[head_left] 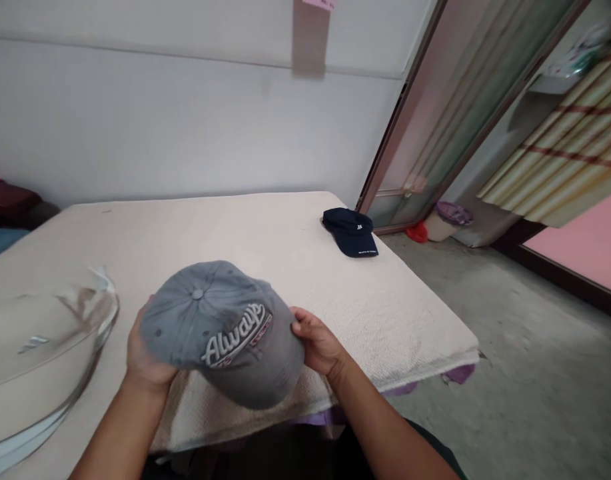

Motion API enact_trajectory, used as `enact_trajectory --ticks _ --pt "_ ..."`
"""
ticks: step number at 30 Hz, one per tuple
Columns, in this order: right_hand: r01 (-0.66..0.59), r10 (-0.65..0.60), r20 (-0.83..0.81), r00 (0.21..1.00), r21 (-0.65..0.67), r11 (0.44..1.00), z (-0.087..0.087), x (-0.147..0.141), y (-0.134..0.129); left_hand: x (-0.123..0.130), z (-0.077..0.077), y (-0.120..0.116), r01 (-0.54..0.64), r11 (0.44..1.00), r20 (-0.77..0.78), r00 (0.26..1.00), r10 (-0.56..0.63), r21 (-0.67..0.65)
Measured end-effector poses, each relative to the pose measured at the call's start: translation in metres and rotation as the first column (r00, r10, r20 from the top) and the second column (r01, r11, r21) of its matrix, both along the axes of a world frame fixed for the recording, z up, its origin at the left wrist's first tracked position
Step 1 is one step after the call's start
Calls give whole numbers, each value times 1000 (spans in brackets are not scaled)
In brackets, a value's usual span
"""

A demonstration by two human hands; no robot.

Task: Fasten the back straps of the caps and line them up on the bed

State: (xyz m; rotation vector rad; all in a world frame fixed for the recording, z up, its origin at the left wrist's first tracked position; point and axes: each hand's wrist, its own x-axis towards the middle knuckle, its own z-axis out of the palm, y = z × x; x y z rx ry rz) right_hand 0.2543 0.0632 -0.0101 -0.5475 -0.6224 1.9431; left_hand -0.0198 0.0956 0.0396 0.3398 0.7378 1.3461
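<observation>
Here we are with both hands on the grey cap [230, 330], and it is our landmark for everything else. Closest to us, its brim slopes down and away to the right, with "Always" raised in pale letters across the front. Our left hand [148, 357] has its grip on the crown's left side, palm cupped against the fabric. Our right hand [321, 343] has its grip on the right edge by the brim, thumb on top! Beneath the grey cap runs a pale cloth [235, 227], and we can't tell whether the two touch. Left of the grey cap, well clear of it, we've got a cream hat [25, 373], blurred and cut off by the edge of view. Further out, beyond the grey cap and to its right, a navy cap [348, 230] rests on the cloth, brim towards us. Past that, on the floor [525, 320], a purple-lined bin [440, 228], with something red [417, 232] just beside it. And furthest, directly beyond the grey cap, there's our white wall [160, 113].
</observation>
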Motion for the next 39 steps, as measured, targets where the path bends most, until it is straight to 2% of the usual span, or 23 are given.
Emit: enact_trajectory --ticks 3,5,9,13,17,20,22,24,26,30,32,35,39 --pt "118 -118 11 993 33 993 3 13 11 15 0 3 -68 992 85 993 77 -102" --pt "138 -139 18 990 48 989 3 20 16 27 -1 1 -33 991 124 991 49 -133" --pt "164 -167 36 985 65 984 -3 28 23 44 -5 -2 81 965 67 996 -67 -248" --pt "235 -240 60 969 77 969 -7 37 41 49 -12 1 55 943 -11 998 -62 -328" --pt "327 -338 43 940 167 930 10 54 79 51 -15 3 74 942 -41 995 -92 -327" --pt "406 -421 1 907 263 875 28 74 121 53 -18 3 55 936 -55 995 -79 -347" --pt "480 -501 0 865 290 828 33 89 150 53 -19 4 41 935 -64 996 -68 -352" --pt "581 -607 70 792 221 783 27 104 175 53 -21 4 37 935 -79 994 -69 -352" --pt "666 -676 169 717 119 736 10 119 192 53 -22 3 35 933 -91 993 -72 -358" --pt "740 -716 276 641 27 672 -34 140 201 54 -23 2 27 919 -91 993 -69 -393" --pt "766 -730 313 607 14 643 -48 145 201 56 -24 1 24 915 -94 993 -67 -402" --pt "784 -742 353 571 36 620 -56 146 198 57 -26 0 29 918 -98 992 -74 -395" --pt "782 -769 374 518 157 603 -55 140 184 57 -27 -1 44 923 -82 993 -81 -382"
